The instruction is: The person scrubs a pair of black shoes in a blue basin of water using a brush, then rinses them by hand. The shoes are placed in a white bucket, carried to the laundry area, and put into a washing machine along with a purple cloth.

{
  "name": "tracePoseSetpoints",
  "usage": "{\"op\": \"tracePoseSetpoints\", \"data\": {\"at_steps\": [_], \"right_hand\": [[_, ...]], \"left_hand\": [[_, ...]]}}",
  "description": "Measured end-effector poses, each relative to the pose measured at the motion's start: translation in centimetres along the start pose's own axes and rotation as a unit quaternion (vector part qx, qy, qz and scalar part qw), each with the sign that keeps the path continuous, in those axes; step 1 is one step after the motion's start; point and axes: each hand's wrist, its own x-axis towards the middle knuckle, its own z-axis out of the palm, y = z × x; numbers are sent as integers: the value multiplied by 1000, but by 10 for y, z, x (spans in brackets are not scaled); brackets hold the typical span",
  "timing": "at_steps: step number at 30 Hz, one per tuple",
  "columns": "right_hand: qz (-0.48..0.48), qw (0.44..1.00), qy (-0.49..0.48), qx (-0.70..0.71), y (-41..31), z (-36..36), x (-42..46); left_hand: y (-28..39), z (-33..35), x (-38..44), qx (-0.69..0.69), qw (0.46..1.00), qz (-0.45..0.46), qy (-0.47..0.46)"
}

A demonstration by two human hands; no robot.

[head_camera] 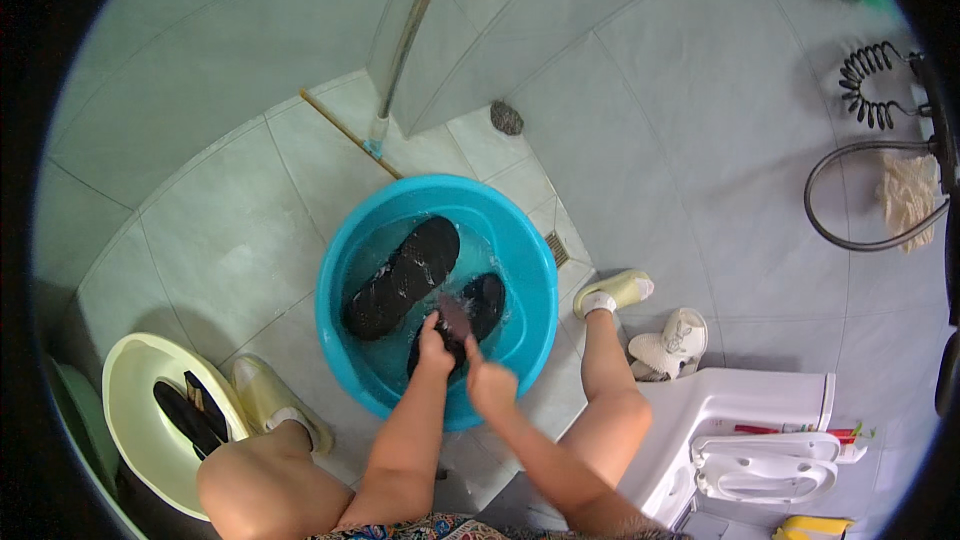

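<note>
A blue plastic basin [551, 300] with water in it stands on the tiled floor between my feet. My left hand [437, 351] grips a black shoe [417, 360] low in the basin, partly hidden behind the hand. In my right hand [491, 387] is a brownish scrubbing brush [454, 317], its head against the dark shoe, with the right hand slightly blurred. Another black shoe [405, 277] floats sole up at the basin's left. The rounded end of a dark shoe part [486, 303] shows in the water just beyond the brush.
At left, a pale yellow basin [124, 420] holds black footwear [187, 412]. A squeegee [349, 133] leans beyond the blue basin. Near the right wall are a floor drain [556, 249], white slippers [673, 345] and a white toilet [720, 405]. A hose [814, 187] hangs there.
</note>
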Motion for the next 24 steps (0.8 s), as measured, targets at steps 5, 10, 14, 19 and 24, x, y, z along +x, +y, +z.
{"op": "tracePoseSetpoints", "data": {"at_steps": [5, 10, 14, 19, 24], "right_hand": [[36, 998, 44, 26, 7, -9, 17], [-23, 996, 87, -13, 4, 6, -12], [56, 995, 49, -60, 39, -4, 55], [22, 996, 62, 56, 10, 29, 10], [64, 995, 71, -12, 45, 23, 66]], "left_hand": [[-19, 2, -4, -30, 998, -14, -54], [-13, 7, -24, -14, 999, 29, -30], [-24, 27, -32, -15, 998, 43, -31], [22, 34, -63, -121, 989, 6, -87], [9, 42, -54, -88, 993, 17, -72]]}}
